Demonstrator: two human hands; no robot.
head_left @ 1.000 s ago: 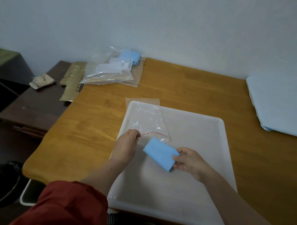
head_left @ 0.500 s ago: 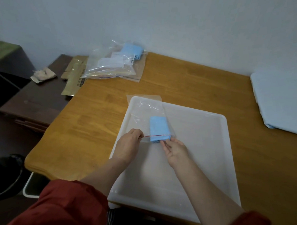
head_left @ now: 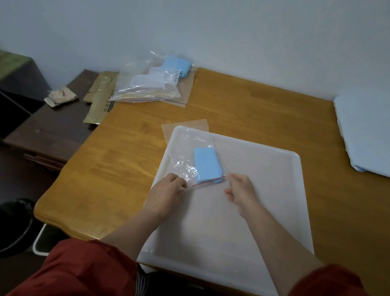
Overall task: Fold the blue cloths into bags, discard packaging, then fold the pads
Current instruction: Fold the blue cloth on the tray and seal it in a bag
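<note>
Pinching the left end of the clear zip bag's (head_left: pixel 187 170) mouth with the left grip (head_left: pixel 165 191), thumb and fingers clenched on the plastic beside the red seal line (head_left: pixel 207 182). Pinching the right end of the same mouth with the right grip (head_left: pixel 241 190), other fingers curling in toward the palm. Holding the seal line straight between both grips, over the far-left part of the white tray (head_left: pixel 264 218).

Lying inside the bag, on the tray's far-left part: a folded blue cloth (head_left: pixel 206 163), its near end reaching the seal line and one corner seeming to poke just past it.

Resting on the wooden bench (head_left: pixel 126 158): the tray itself. Peeking out from under the tray's far-left corner: a thin brownish translucent sheet (head_left: pixel 186 127).

Lying well beyond the tray's far-left corner, by the wall: a heap of clear bags (head_left: pixel 145 87), one showing another blue cloth (head_left: pixel 175 65).

Sitting to the right of the tray, well apart: pale blue pads (head_left: pixel 373 133).

Lying left of the tray's far-left corner, on a dark side cabinet (head_left: pixel 47 128): brown packets (head_left: pixel 100 99) and a crumpled beige scrap (head_left: pixel 61 96).

Standing on the floor, near-left of the tray: a black bin (head_left: pixel 5 224).

Showing nearer than the tray's near edge: red sleeves (head_left: pixel 83 270).
</note>
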